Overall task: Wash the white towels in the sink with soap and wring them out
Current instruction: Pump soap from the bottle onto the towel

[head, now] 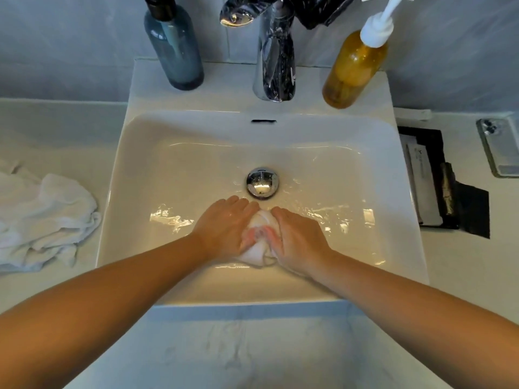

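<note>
In the sink's (118, 169) near half, a bunched towel (255, 254) is gripped.
It is clasped by the curled left hand (224, 228) and right hand (300, 240), 6 o'clock of the drain (262, 182); a second towel (42, 217) is seen on the worktop (56, 130) at 9 o'clock.

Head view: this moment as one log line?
step: washing; left hand, right hand: grip bunched white towel; where: white ceramic sink holding water; waiting: crumpled white towel beside sink
</note>
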### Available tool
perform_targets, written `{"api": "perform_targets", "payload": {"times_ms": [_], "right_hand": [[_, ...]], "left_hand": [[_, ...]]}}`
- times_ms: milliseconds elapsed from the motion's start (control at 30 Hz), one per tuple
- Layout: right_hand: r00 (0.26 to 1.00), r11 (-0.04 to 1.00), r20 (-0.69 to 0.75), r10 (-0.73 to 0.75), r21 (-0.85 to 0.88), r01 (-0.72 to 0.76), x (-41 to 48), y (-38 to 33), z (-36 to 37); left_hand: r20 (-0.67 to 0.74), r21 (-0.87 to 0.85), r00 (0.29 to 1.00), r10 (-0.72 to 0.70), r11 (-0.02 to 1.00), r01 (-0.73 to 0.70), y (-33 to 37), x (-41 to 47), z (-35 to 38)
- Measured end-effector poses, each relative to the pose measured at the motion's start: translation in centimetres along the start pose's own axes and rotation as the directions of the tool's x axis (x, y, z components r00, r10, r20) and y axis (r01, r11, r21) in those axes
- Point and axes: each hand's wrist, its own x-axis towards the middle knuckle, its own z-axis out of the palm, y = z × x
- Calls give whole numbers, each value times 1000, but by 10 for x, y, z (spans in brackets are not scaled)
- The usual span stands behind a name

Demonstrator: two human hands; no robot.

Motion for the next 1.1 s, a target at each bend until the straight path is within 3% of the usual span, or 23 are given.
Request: {"api": "perform_targets", "payload": {"times_ms": [167,233,333,467,567,667,733,800,867,967,1033,1100], "right_hand": [[996,999,78,45,20,-47,-1,-2,-16],[992,997,119,47,-64,-40,-2,-2,-26],[998,980,66,4,-197,9,-14,-3,-37],[1000,975,-17,-10,-221,5,-20,-18,-38],[997,997,-65,31,-65,-35,-27,-27,-39],[989,971,-106,102,225,-76,-40,-30,-49],[976,918,-138,166,384,-101,-48,-30,-58],[945,849,-206,254,516,-115,-54,-20,-69],[882,715,-254,396,689,-123,-62,-2,-82],[811,565,-209,547,807,-173,-76,22,-96],[780,588,-178,600,760,-279,-77,36,-97],[765,707,-189,616,561,-431,-75,46,-95]], "left_hand": [[170,14,974,-150,989,150,6,10,-15],[264,-57,943,-200,973,222,8,9,-26],[233,-82,947,-219,966,244,2,-8,-37],[456,-255,802,-386,807,533,1,-20,-52],[556,-289,747,-364,758,585,8,-21,-67],[571,-534,755,-322,553,639,10,-27,-80],[522,-636,774,-359,440,633,15,-29,-85],[405,-674,764,-503,400,621,16,-33,-86],[286,-643,714,-640,424,638,6,-45,-88],[326,-449,642,-694,483,751,-14,-64,-94],[325,-167,612,-721,594,787,-18,-69,-96],[199,208,684,-702,712,671,-8,-67,-99]]}}
